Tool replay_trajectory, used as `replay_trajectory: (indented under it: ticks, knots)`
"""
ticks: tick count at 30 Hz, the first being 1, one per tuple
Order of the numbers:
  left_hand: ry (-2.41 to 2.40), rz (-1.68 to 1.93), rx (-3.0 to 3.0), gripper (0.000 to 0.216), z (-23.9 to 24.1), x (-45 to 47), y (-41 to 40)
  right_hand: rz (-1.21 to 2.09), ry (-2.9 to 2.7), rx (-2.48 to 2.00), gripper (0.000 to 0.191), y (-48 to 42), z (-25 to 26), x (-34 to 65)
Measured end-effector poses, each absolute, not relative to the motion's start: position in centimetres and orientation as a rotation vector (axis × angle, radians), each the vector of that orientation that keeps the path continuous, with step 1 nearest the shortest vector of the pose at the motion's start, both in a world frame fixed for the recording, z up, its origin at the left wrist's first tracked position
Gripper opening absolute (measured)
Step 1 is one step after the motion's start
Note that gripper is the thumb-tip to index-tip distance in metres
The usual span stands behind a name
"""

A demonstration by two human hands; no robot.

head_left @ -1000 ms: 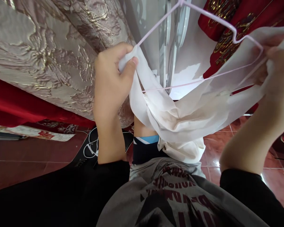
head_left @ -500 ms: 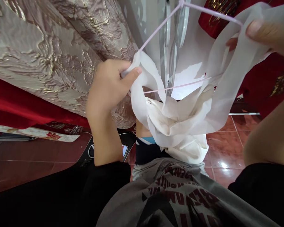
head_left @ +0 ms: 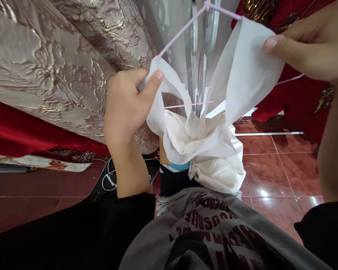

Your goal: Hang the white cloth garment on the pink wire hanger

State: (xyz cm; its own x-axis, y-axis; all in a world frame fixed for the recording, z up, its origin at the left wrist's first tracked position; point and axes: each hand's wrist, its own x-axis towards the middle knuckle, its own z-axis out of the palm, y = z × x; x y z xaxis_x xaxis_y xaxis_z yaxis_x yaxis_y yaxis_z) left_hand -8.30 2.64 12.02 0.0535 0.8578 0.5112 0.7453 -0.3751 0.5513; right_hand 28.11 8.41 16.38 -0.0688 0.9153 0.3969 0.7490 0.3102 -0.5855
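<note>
A white garment hangs crumpled from a thin pale pink hanger in front of my chest. My left hand is closed, pinching the garment's left edge against the hanger's left end. My right hand is raised at the upper right, thumb and fingers pinching the garment's other edge and holding it up over the hanger's right arm. The hanger's bottom bar shows between the folds. The rest of the fabric bunches down toward my lap.
A gold-patterned embossed cloth drapes at the left over red fabric. Dark red embroidered fabric hangs at the right. A glossy red tiled floor lies below, with white cables on a dark object near my left forearm.
My right hand has lifted the garment's right edge up and inward over the hanger. My left hand kept its pinch and shifted only slightly. The fabric now bunches more in the middle.
</note>
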Motion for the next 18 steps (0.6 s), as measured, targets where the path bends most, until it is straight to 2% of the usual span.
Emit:
replay_trajectory:
  ticks: [1,2,5,6,8,9,11,13,15,16,18]
  knots:
    - [1.658,1.244,2.168,0.062,12.2,-8.1,2.5,0.207,-2.098,-1.574,0.068,7.5,16.3,26.3]
    - [1.639,1.282,2.155,0.056,12.2,-8.0,2.4,0.112,-2.088,-1.592,0.071,6.9,16.1,24.9]
    - [1.555,1.452,2.104,0.024,11.7,-7.9,2.1,-0.058,-2.097,-1.712,0.058,6.6,14.8,23.0]
    - [1.522,1.494,2.094,0.027,11.3,-8.0,2.2,-0.096,-2.074,-1.721,0.051,6.7,14.2,22.9]
    - [1.455,1.53,2.117,0.047,10.2,-8.2,2.4,-0.242,-1.994,-1.545,0.059,6.5,12.7,22.9]
    - [1.432,1.542,2.141,0.056,9.6,-8.4,2.6,-0.337,-1.941,-1.352,0.062,6.3,11.8,22.6]
    - [1.437,1.541,2.183,0.061,8.7,-8.5,3.1,-0.431,-1.904,-0.91,0.05,5.7,9.8,21.5]
    - [1.504,1.454,2.204,0.052,8.6,-8.5,3.6,-0.358,-2.005,-0.636,0.041,5.3,7.6,19.7]
    - [1.568,1.273,2.243,0.035,9.5,-8.4,3.8,-0.176,-2.141,-0.638,0.037,5.3,5.2,17.7]
    - [1.579,1.18,2.284,0.036,10.3,-8.3,3.8,-0.092,-2.18,-0.708,0.035,5.5,4.1,16.8]
    - [1.564,0.993,2.388,0.055,12.1,-8.2,3.4,0.015,-2.191,-0.856,0.036,5.7,2.2,15.5]
